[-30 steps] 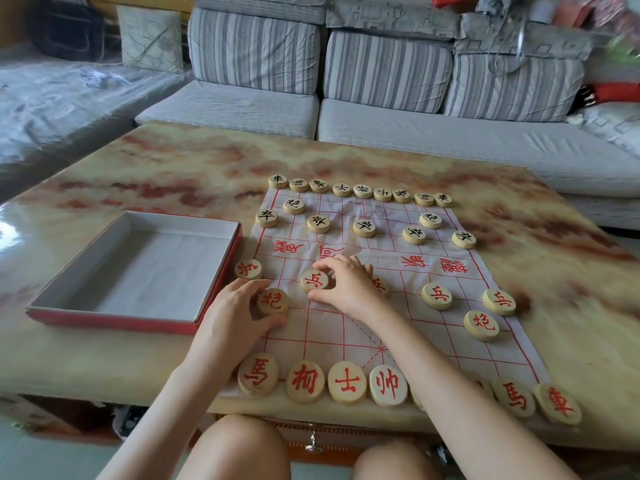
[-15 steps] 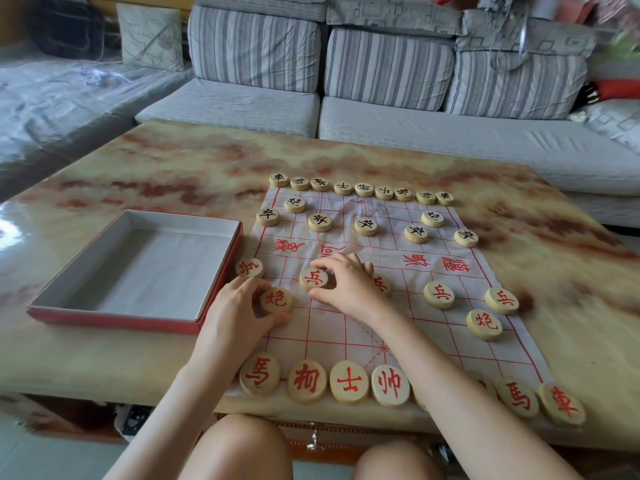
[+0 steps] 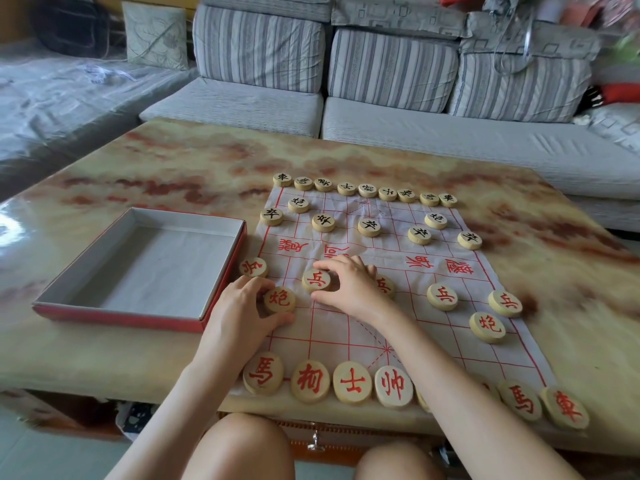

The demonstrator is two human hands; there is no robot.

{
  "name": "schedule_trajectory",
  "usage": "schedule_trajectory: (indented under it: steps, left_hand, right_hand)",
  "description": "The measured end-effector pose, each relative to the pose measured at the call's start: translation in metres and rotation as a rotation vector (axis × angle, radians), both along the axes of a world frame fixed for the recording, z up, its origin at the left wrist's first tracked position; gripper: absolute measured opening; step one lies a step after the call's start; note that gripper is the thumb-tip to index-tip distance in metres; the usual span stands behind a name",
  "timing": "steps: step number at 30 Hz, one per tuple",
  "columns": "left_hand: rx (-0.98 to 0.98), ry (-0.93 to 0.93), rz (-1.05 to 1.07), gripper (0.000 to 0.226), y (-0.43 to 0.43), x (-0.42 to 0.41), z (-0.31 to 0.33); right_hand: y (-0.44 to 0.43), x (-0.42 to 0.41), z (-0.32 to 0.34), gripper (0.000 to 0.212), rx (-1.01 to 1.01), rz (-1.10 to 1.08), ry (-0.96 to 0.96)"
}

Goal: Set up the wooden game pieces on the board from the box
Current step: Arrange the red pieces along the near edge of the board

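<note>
A cloth board (image 3: 408,327) with a red grid lies on the marble table. Black-lettered wooden discs (image 3: 367,190) line its far edge, with more in two rows below. Red-lettered discs (image 3: 352,382) line the near edge. My left hand (image 3: 239,313) grips a red cannon disc (image 3: 280,299) at the board's left side. My right hand (image 3: 349,285) pinches a red soldier disc (image 3: 316,280) just right of it and covers part of another soldier disc (image 3: 385,285). The empty red-sided box (image 3: 114,315) sits left of the board.
The marble table (image 3: 173,168) reaches a grey striped sofa (image 3: 398,126) behind. Red discs lie at the right: two soldiers (image 3: 442,296) (image 3: 505,303) and a cannon (image 3: 487,326). One soldier (image 3: 253,267) sits beside the box. My knees show below the table edge.
Both hands stay on their discs. The cannon disc and the soldier disc have shifted slightly on the cloth; the view has barely moved.
</note>
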State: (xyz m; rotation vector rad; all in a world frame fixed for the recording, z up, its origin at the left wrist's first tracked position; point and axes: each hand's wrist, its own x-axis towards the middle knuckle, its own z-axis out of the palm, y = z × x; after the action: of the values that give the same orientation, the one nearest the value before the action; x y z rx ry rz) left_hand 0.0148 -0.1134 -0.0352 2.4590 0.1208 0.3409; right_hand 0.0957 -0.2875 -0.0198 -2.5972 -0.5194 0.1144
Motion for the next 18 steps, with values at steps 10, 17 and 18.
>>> schedule_trajectory:
  steps: [10, 17, 18]
  left_hand:
    - [-0.019, -0.144, 0.074, 0.028, 0.019, -0.014, 0.019]
    - [0.106, -0.168, 0.192, 0.022, 0.048, -0.024, 0.011]
    - [0.111, -0.164, 0.191, 0.022, 0.050, -0.025, 0.009]
  right_hand:
    - [0.055, 0.013, 0.017, 0.048, 0.022, 0.030, -0.045]
    - [0.101, 0.015, 0.011, 0.059, -0.155, 0.071, -0.137]
    - [0.103, 0.015, 0.010, 0.057, -0.158, 0.066, -0.144]
